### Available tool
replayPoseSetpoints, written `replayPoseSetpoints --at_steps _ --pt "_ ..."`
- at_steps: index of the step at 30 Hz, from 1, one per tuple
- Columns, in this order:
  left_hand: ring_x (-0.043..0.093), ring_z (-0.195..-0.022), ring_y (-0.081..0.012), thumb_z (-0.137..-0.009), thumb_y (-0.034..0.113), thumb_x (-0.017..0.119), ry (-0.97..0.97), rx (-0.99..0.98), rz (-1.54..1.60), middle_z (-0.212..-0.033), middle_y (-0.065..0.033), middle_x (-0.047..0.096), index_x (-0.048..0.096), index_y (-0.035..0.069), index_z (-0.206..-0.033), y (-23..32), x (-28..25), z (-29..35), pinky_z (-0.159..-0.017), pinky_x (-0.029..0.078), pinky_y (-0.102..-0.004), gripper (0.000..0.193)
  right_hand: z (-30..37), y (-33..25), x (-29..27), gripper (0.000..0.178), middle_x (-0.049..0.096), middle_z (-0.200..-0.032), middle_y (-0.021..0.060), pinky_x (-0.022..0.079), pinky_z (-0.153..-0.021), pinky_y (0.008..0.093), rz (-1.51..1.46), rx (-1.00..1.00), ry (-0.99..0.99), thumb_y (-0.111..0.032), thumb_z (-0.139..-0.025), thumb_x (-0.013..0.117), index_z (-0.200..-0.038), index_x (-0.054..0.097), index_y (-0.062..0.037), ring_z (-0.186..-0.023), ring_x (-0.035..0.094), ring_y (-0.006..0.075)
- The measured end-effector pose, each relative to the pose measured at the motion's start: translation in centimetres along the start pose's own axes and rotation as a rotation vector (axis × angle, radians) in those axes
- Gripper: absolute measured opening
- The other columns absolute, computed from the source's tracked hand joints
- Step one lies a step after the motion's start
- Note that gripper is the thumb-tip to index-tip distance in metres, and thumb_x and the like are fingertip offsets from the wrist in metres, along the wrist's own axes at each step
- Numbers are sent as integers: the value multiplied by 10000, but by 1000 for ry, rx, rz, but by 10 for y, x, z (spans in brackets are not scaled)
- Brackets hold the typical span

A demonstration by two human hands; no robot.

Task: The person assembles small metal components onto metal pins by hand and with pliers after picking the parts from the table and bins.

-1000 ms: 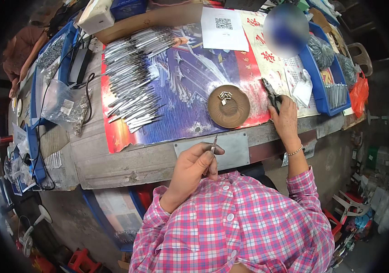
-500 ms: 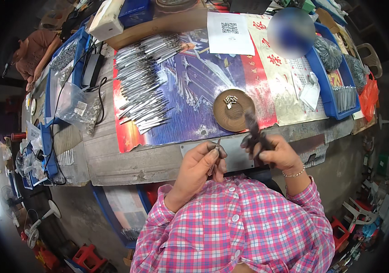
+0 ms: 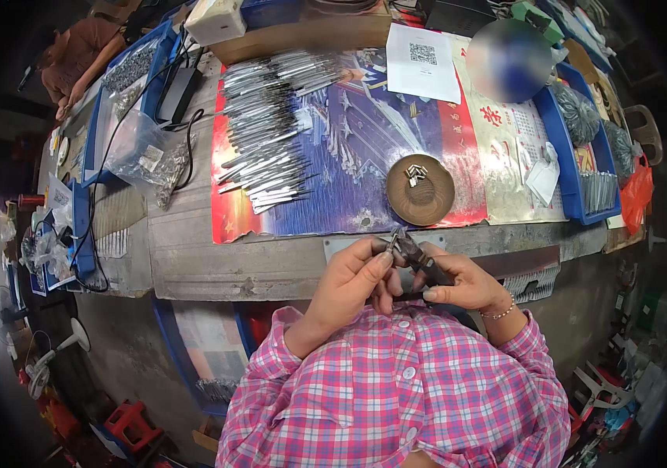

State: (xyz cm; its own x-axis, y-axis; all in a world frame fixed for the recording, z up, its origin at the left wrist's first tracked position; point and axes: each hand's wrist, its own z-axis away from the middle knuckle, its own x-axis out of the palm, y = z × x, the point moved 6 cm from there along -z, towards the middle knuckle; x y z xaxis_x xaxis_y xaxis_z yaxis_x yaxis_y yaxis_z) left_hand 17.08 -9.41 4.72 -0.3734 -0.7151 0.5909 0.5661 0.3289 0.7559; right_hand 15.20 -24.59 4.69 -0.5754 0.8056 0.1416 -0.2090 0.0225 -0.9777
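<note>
My left hand (image 3: 355,282) pinches a thin metal rod (image 3: 392,241) upright between thumb and fingers. My right hand (image 3: 467,284) grips a pair of dark pliers (image 3: 421,259), whose jaws meet the rod's upper end; whether they are clamped on it cannot be made out. Just beyond both hands sits a round brown wooden bowl (image 3: 430,210), with several short silver metal pieces (image 3: 416,172) in it. Farther left on the table, many slim metal rods (image 3: 267,132) lie in a dense overlapping row on a colourful poster (image 3: 349,207).
A blue bin (image 3: 573,187) with bagged parts and rods stands at the right, beside a red plastic bag (image 3: 636,195). On the left are another blue bin (image 3: 93,148), a clear bag (image 3: 142,156) and black cables. A co-worker (image 3: 88,58) sits at the far left.
My right hand has brought the pliers left and down to the rod in my left hand. The view has shifted slightly, moving the table contents right.
</note>
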Motion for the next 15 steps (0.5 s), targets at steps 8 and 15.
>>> replayPoseSetpoints --at_steps 8,15 --pt "539 -486 -75 -956 208 401 22 -18 -96 -719 -53 584 497 19 -1013 3 -4 1 -444 420 -175 220 -3 -5 4 420 478 -1130 114 427 -801 319 67 -7 -15 -236 -821 633 -1106 534 56 -942 516 183" --pt "552 -443 -110 -944 211 433 -49 -113 47 -677 -103 600 519 -4 -1014 2 -4 -5 -396 401 -174 242 -1 0 -1 340 496 -1072 120 425 -777 322 189 -66 62 -199 -809 625 -1035 554 45 -898 529 204"
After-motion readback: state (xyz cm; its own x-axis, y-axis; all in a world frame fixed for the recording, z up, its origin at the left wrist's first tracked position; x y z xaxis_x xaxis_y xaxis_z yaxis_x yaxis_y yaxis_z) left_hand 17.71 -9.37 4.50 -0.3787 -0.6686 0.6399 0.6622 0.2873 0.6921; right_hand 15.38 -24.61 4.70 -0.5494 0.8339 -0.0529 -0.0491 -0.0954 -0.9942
